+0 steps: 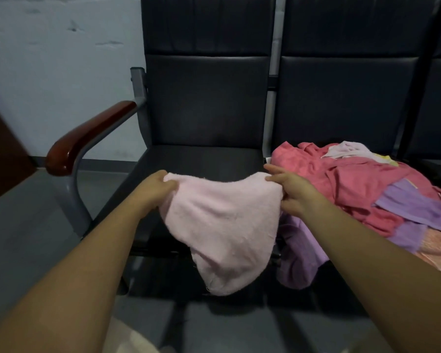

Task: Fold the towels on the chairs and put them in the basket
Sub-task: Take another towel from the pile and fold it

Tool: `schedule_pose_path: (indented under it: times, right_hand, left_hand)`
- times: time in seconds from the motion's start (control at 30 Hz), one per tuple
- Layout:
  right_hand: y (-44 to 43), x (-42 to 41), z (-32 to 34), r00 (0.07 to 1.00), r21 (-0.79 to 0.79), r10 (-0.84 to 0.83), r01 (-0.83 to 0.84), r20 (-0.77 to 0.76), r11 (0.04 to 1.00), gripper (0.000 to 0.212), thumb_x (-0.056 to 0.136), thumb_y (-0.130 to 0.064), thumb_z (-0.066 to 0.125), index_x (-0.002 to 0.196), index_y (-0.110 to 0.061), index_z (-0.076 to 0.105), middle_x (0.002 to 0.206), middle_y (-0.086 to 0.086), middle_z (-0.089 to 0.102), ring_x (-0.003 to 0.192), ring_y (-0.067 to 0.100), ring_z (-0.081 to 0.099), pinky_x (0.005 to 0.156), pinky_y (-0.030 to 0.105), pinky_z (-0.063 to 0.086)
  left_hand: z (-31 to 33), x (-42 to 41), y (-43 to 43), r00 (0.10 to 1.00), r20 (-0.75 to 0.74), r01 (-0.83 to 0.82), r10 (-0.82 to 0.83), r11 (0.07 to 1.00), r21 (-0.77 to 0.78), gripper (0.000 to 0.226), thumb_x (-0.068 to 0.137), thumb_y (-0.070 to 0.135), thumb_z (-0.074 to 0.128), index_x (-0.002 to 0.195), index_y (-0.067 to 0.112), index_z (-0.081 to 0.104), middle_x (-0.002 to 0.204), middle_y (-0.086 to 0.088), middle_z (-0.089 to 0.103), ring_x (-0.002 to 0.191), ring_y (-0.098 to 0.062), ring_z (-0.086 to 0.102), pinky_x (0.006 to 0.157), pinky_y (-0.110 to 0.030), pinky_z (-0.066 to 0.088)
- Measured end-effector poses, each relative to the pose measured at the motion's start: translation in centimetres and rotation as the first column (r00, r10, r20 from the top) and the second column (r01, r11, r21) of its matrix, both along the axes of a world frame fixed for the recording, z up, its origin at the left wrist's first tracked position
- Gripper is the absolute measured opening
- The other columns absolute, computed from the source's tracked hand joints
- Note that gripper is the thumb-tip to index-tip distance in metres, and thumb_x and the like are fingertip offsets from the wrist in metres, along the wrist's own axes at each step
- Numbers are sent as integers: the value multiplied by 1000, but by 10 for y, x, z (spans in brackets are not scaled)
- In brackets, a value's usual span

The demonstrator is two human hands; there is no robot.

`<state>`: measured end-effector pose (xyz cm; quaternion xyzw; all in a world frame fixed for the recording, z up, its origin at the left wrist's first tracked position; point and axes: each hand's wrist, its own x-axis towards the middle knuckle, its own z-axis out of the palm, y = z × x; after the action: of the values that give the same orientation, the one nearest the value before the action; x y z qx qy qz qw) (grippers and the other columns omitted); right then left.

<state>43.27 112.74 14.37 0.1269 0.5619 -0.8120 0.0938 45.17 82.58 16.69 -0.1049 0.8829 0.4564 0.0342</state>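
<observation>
Both hands, left hand and right hand, are pinching the soft, light pale pink terry towel by its top corners; it is sagging limply.

Two black padded chairs stand side by side on the grey floor. The left chair has a red-brown wooden armrest on a grey frame. Over on the right chair, the seat's heaped: a dark pink towel across the middle, a purple towel on top of it, a peach towel underneath, and a lilac towel spilling over the front edge.
</observation>
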Motion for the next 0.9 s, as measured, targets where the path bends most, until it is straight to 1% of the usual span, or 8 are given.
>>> schedule_pose_path:
  times: [0.07, 0.3, 0.43, 0.57, 0.63, 0.7, 0.77, 0.9]
  right_hand:
    - [-2, -1, -1, 1000, 10, 18, -18, -11, 1000, 40, 95, 7, 46, 124, -12, 64, 102, 12, 67, 73, 16, 65, 58, 24, 56]
    - [-6, 1, 10, 995, 19, -68, 69, -78, 997, 28, 96, 2, 47, 102, -14, 69, 88, 9, 66, 78, 19, 61, 66, 29, 52]
    - [1, 7, 29, 972, -4, -143, 145, -186, 989, 27, 94, 9, 45, 93, -8, 66, 83, 8, 67, 75, 19, 64, 63, 28, 55]
    - [9, 17, 59, 957, 48, -159, 175, -241, 983, 26, 99, 3, 47, 98, -12, 68, 85, 5, 69, 66, 16, 62, 53, 25, 51]
    - [11, 21, 85, 940, 77, -160, 192, -302, 978, 21, 96, 1, 54, 104, -12, 69, 87, 6, 70, 71, 17, 62, 61, 29, 51]
    - [14, 24, 115, 904, 55, -194, 232, -382, 971, 20, 93, -1, 61, 106, -13, 72, 90, 7, 73, 76, 21, 64, 67, 33, 52]
    - [16, 30, 141, 873, 32, -208, 247, -442, 969, 19, 91, -4, 65, 101, -17, 74, 96, 9, 75, 79, 21, 68, 67, 34, 57]
    - [21, 45, 165, 869, 148, -223, 316, -442, 937, 20, 88, -1, 68, 104, -11, 74, 92, 12, 74, 79, 23, 70, 61, 31, 58]
  left_hand:
    - [3, -2, 1, 998, -57, -38, 32, 994, -102, 24, 97, 28, 52, 113, 11, 58, 104, -5, 60, 91, -21, 58, 74, -35, 46]
    - [14, 3, -10, 996, -90, 45, -16, 941, 334, 49, 86, 7, 72, 127, 20, 48, 126, -8, 53, 112, -28, 59, 93, -43, 55]
    - [30, 10, -9, 963, -243, 38, -116, 952, -302, 33, 89, 2, 60, 120, 11, 67, 113, -11, 66, 101, -27, 61, 81, -34, 49]
    - [61, 8, -7, 956, -272, -30, -106, 891, -454, 18, 100, 13, 48, 107, 15, 65, 106, -15, 66, 93, -30, 59, 74, -36, 43]
    - [88, 8, -9, 947, -314, -48, -66, 939, -342, 11, 102, 21, 48, 104, 20, 59, 106, -10, 63, 92, -27, 58, 67, -34, 45]
    - [117, 10, -12, 938, -346, -28, 24, 1000, -8, 9, 100, 27, 58, 106, 21, 60, 110, -9, 63, 96, -27, 63, 67, -38, 57]
    - [146, 17, -15, 950, -299, 22, 88, 939, 344, 24, 94, 27, 69, 114, 19, 59, 116, -10, 62, 102, -30, 65, 81, -45, 61]
    - [173, 22, -26, 984, -176, 116, -28, 849, 515, 63, 81, 3, 78, 138, 8, 51, 135, -16, 53, 112, -32, 62, 85, -41, 58]
